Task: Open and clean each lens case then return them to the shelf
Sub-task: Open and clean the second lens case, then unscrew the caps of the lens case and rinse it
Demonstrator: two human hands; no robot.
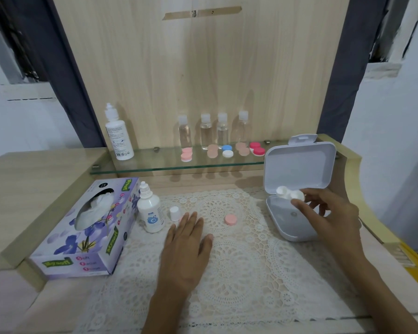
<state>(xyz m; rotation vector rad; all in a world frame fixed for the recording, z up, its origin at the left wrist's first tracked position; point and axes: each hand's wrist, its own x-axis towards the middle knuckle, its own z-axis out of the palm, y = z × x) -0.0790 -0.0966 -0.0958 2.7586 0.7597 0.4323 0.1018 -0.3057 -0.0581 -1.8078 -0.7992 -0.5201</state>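
My right hand (328,214) pinches a white lens case base (288,194) with two open wells, holding it over the open white box (297,179) at the right. My left hand (186,247) lies flat on the lace mat, fingers straight. One pink lens cap (230,219) lies on the mat between my hands. On the glass shelf (155,162) sit several closed lens cases: pink-white (186,154), peach (212,151), blue-white (227,150), peach (242,148), red-white (257,148).
A solution bottle (150,209) stands uncapped on the mat, its white cap (175,213) beside it. A purple tissue box (92,230) lies at the left. A taller bottle (118,136) and several small clear bottles (206,133) stand on the shelf.
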